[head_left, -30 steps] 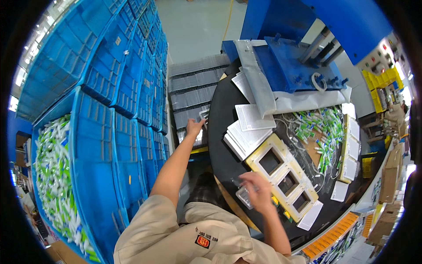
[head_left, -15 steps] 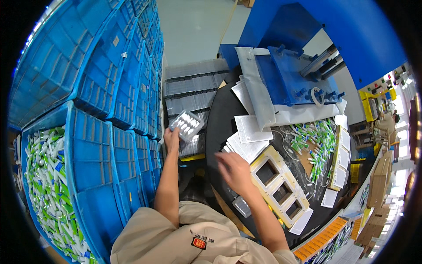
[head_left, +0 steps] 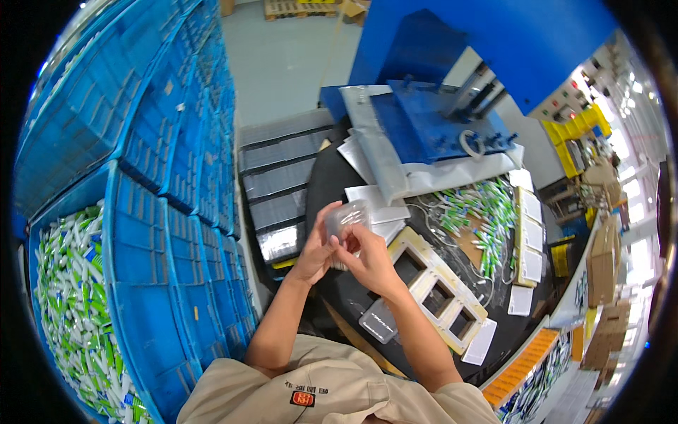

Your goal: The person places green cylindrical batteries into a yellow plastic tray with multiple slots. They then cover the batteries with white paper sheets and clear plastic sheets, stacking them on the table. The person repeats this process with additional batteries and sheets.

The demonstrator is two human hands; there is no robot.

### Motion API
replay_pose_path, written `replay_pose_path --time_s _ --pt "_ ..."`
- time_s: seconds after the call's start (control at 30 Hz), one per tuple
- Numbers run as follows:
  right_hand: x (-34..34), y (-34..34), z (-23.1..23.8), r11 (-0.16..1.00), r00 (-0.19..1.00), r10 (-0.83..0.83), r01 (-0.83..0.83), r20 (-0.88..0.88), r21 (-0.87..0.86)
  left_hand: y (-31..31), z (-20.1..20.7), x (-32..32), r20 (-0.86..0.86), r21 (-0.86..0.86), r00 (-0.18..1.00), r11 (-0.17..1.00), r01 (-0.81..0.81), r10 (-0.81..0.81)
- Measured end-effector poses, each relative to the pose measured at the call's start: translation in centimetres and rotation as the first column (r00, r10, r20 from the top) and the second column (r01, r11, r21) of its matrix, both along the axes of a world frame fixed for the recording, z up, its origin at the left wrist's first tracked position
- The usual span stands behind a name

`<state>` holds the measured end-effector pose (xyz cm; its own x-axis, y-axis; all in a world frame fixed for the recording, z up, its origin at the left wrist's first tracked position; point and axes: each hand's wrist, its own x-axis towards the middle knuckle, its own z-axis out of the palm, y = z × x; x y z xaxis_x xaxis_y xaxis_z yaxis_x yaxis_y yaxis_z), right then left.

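So yeah, one clear plastic tray [head_left: 351,214], shiny and round-cornered, is up over the left part of the black tabletop [head_left: 322,185]. Left hand [head_left: 315,252] has its fingers curled round the left side; right hand [head_left: 370,262] is pinching the near side. Near on the tabletop: one flat pack [head_left: 379,321], one yellowish frame [head_left: 421,286], three square holes.

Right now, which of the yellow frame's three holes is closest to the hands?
The upper-left hole, beside the right hand; the middle hole and lower-right hole sit farther away.

Factory workshop: stacked blue crates [head_left: 148,240] (plus a blue machine [head_left: 431,127]).
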<state>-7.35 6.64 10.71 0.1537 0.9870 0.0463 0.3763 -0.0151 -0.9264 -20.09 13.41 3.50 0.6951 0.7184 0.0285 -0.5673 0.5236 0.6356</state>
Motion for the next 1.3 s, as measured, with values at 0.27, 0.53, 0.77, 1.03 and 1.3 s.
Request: replay_pose_path --time_s 0.27,0.53,0.77,1.03,1.3 --pt "4.9 -7.2 2.3 0.992 0.909 -0.127 0.123 -0.397 -0.035 -2.9 2.3 3.5 0.023 -0.004 0.965 0.965 0.262 -0.261" --pt "10.7 -18.8 3.9 0.777 0.744 -0.578 0.627 -0.335 0.052 4.5 -4.4 -1.7 0.346 -0.362 0.938 0.921 0.143 -0.009" --pt "2.9 -30.6 3.7 0.84 0.863 -0.152 0.37 0.483 -0.397 15.6 -24.9 -8.8 -0.564 -0.261 0.599 0.565 -0.783 0.569" --pt "-0.3 -33.7 -8.5 0.802 0.588 0.292 0.279 0.754 -0.528 21.2 -29.2 -9.0 -0.916 0.166 0.233 0.836 -0.524 0.328" --pt "2.9 -33.5 -12.0 0.907 0.572 0.112 0.276 0.813 -0.319 5.2 -11.9 -3.3 -0.216 0.906 0.099 0.237 -0.35 0.971"
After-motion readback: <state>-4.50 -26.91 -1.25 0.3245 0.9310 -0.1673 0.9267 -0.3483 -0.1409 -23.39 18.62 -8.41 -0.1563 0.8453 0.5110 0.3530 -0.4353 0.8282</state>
